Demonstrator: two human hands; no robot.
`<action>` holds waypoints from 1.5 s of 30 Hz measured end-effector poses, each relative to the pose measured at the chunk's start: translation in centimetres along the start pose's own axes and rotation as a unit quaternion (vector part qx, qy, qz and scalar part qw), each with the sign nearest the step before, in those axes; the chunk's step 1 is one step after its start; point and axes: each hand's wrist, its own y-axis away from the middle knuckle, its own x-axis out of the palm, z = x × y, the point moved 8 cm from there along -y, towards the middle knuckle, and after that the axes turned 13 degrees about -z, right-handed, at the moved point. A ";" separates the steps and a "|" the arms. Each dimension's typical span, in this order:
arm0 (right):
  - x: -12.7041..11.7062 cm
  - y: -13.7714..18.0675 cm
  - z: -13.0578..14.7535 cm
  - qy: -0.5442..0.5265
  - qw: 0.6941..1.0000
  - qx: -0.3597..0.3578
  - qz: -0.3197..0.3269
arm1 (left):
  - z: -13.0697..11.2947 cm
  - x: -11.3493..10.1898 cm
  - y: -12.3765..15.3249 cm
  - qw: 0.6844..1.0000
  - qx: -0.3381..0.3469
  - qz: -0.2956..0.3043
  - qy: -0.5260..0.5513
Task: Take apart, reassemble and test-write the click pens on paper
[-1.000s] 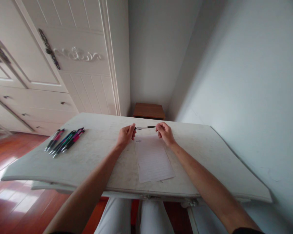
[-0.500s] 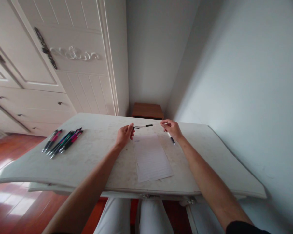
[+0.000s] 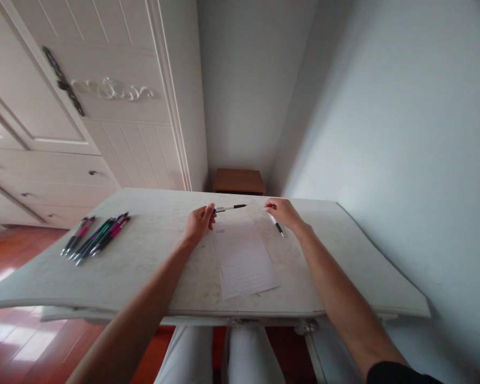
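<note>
Noted since the earlier frame: right hand (image 3: 284, 212) drawn away from white-and-black pen (image 3: 229, 208). Found table (image 3: 156, 229) bearing paper (image 3: 246, 261), probably central to suit both hands; pen cluster (image 3: 98, 237) well left of paper, seemingly set aside. Found left hand (image 3: 199, 224) clamped on white-and-black pen beyond paper's far edge, apparently gripped rearward to expose tip. Cannot tell right fingertips' hold near second pen (image 3: 275, 223), right of paper.

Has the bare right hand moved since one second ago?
Yes: the bare right hand has moved rightward, judged against the brown rectangular wooden furniture beyond the white tabletop.
</note>
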 end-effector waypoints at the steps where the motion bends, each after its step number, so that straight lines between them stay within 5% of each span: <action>1: 0.5 0.1 0.6 -0.002 1.000 -0.020 0.016 | 0.1 0.0 -0.1 1.000 0.002 0.001 0.000; 11: 2.7 1.0 1.2 -0.001 0.993 -0.039 0.108 | 0.3 0.2 -0.1 1.000 0.003 0.011 -0.009; 18: 2.4 0.9 0.6 -0.012 0.996 -0.009 0.089 | -0.1 0.2 0.1 1.000 0.013 0.013 -0.017; 27: 1.2 0.5 0.0 0.110 0.994 0.008 -0.006 | -0.3 0.3 0.1 0.999 0.018 0.015 -0.027; 33: 4.5 1.4 2.1 0.138 0.985 -0.071 0.077 | -0.2 0.1 0.1 0.999 0.012 0.010 -0.034; 45: 2.7 0.6 1.9 0.045 0.998 -0.019 0.033 | -0.4 0.1 0.1 1.000 0.009 0.012 -0.021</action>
